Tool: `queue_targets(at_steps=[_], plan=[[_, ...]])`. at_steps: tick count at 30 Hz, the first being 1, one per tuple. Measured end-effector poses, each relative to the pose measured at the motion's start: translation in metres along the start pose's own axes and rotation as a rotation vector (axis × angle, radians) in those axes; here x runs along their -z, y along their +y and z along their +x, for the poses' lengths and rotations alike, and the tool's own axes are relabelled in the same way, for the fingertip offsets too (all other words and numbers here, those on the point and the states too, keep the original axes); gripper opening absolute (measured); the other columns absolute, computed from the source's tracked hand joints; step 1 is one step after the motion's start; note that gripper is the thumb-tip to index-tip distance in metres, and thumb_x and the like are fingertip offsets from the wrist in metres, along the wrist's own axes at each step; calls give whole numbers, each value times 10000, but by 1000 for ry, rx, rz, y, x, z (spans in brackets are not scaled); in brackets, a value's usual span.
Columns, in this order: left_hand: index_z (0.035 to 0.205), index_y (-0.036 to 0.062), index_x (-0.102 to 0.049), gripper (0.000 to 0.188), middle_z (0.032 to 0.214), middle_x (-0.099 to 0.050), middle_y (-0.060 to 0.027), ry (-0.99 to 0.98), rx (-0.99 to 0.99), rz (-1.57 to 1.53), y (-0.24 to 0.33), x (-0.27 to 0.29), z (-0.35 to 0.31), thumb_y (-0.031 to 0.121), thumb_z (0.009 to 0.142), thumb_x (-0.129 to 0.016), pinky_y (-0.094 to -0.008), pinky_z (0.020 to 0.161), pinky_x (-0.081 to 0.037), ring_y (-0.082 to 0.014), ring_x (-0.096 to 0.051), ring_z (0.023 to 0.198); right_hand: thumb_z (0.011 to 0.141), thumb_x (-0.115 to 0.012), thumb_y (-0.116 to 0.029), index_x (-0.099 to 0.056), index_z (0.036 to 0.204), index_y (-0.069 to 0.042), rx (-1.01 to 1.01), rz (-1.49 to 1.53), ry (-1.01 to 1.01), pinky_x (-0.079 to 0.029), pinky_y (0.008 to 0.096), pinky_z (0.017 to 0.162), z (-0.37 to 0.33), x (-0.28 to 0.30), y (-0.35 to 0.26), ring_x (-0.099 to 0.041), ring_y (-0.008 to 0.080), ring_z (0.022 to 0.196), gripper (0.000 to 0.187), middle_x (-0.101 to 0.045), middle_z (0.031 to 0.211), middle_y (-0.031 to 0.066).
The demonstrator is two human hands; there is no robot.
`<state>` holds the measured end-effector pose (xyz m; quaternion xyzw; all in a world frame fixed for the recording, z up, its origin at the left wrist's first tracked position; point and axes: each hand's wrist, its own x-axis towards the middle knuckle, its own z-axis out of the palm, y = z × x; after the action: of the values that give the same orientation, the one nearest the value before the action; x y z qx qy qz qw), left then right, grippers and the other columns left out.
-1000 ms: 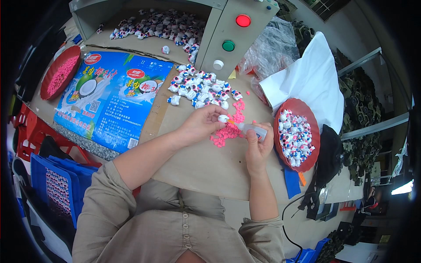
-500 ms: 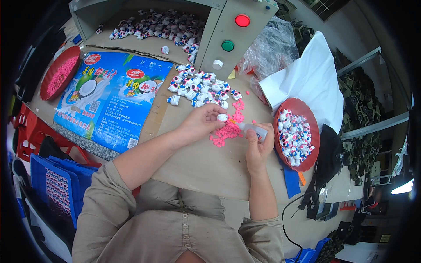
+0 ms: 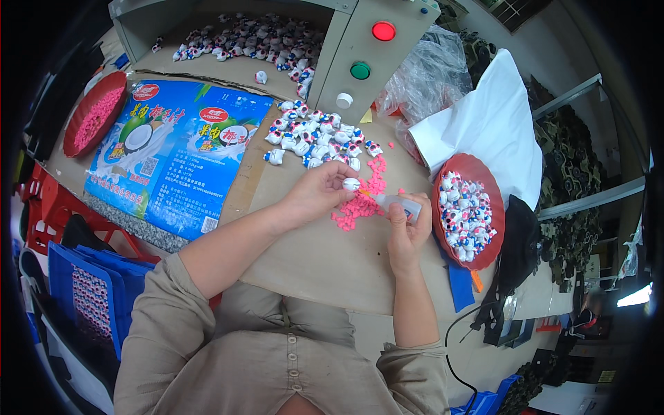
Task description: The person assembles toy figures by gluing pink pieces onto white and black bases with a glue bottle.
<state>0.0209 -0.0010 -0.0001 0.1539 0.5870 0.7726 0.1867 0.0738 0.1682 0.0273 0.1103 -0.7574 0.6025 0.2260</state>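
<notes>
Between the fingertips of my left hand [image 3: 323, 189] is a small white figurine head [image 3: 351, 185]. My right hand [image 3: 409, 234] is wrapped round a small translucent squeeze bottle [image 3: 403, 204]. Its narrow tip points left and sits close to the figurine head; I cannot tell whether they touch. Beneath both lies a loose pile of small pink pieces [image 3: 354, 212]. Just beyond my left hand is a heap of white figurine heads with blue and pink parts [image 3: 318, 138].
A red bowl [image 3: 499, 232] of figurine heads stands at right, beside white cloth [image 3: 484, 128]. Another red bowl [image 3: 122, 104] holds pink pieces at far left, by a blue printed cardboard sheet [image 3: 173, 162]. Behind stands a grey machine [image 3: 339, 62] with red and green buttons. Blue crates [image 3: 124, 283] sit lower left.
Both hands stay almost where they were. The figurine head has turned slightly in my left fingertips, and the bottle tip remains beside it.
</notes>
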Motion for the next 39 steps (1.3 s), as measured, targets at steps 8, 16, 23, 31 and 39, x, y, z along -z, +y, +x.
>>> queue_targets(at_steps=[8, 16, 23, 31, 39], plan=[[1028, -4, -451, 258, 865, -535, -36, -13, -17, -26, 1, -1, -1, -6, 786, -540, -211, 627, -457, -70, -527, 758, 829, -544, -172, -452, 899, -19, -39, 117, 44, -366, 206, 519, 0, 1, 5, -468, 94, 624, 192, -471, 803, 49], [1033, 4, -454, 256, 882, -540, -43, -81, 23, -4, 10, -3, -4, 0, 791, -539, -219, 657, -471, -82, -538, 778, 708, -631, 27, -474, 1014, -11, -380, 444, 154, -462, 241, 683, 18, 21, 3, -567, 138, 785, 346, -570, 857, 80], [1033, 29, -465, 245, 927, -543, -40, -27, 60, -162, 12, -1, -1, 33, 802, -545, -217, 653, -463, -80, -544, 752, 715, -636, -68, -529, 888, 0, -486, 238, -18, -442, 232, 640, 15, 27, 2, -554, 111, 735, 215, -581, 829, 55], [1011, 54, -464, 235, 898, -543, -25, -6, 11, -232, 6, 6, 0, 66, 798, -563, -206, 595, -434, -69, -528, 740, 675, -664, -111, -616, 752, -34, -29, -357, -507, -404, 263, 553, 7, 13, -9, -522, 141, 596, 119, -558, 667, 51], [1015, 43, -465, 254, 869, -544, -29, -8, 46, -205, 5, 7, -1, 60, 784, -571, -203, 578, -428, -75, -524, 739, 674, -664, -189, -621, 774, -47, -328, -649, -448, -428, 340, 606, -6, -3, -17, -568, 259, 689, 179, -575, 752, 120]])
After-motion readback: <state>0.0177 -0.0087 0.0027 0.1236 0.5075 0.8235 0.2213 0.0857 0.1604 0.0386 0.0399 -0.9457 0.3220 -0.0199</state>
